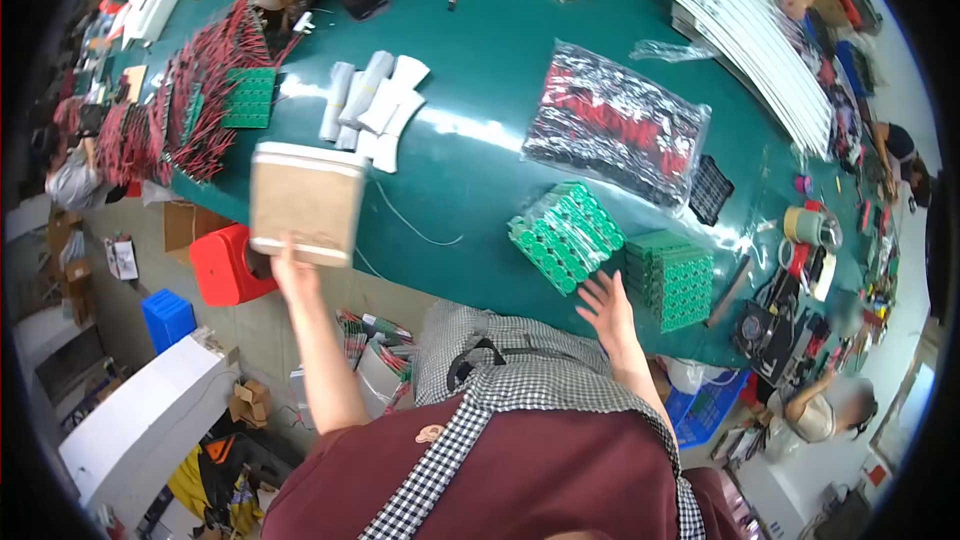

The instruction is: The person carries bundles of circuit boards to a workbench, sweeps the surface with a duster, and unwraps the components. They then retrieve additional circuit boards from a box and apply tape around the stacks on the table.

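Observation:
My left hand (292, 272) grips the near edge of a flat brown panel with white edges (306, 202), blurred a little and held over the table's front edge at left. I cannot make out whether it is a board or a shallow box. My right hand (608, 312) is open with fingers spread, holding nothing. Just beyond its fingertips lies a stack of green circuit boards (568, 237). A second stack of green circuit boards (684, 285) stands right of that hand. Behind them rests a clear plastic bag of red and black wired parts (618, 125).
White-grey wrapped bundles (372, 105) lie left of centre. Red wires (215, 70) pile up at far left beside a green board (249, 98). White panels (745, 35) are stacked at back right. A red stool (232, 265) stands below the left table edge. Other people sit around.

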Demonstrator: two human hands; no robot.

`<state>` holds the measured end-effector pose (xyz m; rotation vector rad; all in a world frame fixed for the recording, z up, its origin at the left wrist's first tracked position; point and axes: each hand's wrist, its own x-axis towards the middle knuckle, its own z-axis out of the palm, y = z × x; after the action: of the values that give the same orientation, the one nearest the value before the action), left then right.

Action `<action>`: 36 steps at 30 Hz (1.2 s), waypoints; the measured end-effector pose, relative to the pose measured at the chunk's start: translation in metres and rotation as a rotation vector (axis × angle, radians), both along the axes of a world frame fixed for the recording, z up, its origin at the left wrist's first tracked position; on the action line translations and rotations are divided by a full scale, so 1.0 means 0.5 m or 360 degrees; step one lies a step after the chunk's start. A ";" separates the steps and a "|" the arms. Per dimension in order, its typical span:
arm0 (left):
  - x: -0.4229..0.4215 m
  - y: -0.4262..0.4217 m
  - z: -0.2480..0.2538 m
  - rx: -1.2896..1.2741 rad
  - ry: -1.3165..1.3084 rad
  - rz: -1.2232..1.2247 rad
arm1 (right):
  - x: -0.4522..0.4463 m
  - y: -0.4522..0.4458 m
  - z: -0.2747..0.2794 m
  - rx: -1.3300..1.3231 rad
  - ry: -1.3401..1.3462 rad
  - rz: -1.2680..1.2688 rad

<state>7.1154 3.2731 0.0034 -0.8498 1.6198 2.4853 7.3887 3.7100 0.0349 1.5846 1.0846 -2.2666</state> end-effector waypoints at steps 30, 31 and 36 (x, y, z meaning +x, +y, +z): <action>0.013 0.359 -0.020 -0.1471 0.0194 -0.1531 | -0.130 0.018 -0.065 -0.0390 0.0216 -0.0312; -0.008 0.417 -0.029 -0.0984 -0.0003 -0.1718 | -0.125 0.019 -0.075 -0.0376 0.0250 -0.0297; 0.059 0.571 -0.074 -0.0190 -0.0342 -0.2240 | -0.164 -0.023 -0.066 -0.0355 0.0248 -0.0245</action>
<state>7.1450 3.5584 -0.0334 0.1169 1.4399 1.2507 7.3067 3.6985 0.0018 1.4686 0.7300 -2.5449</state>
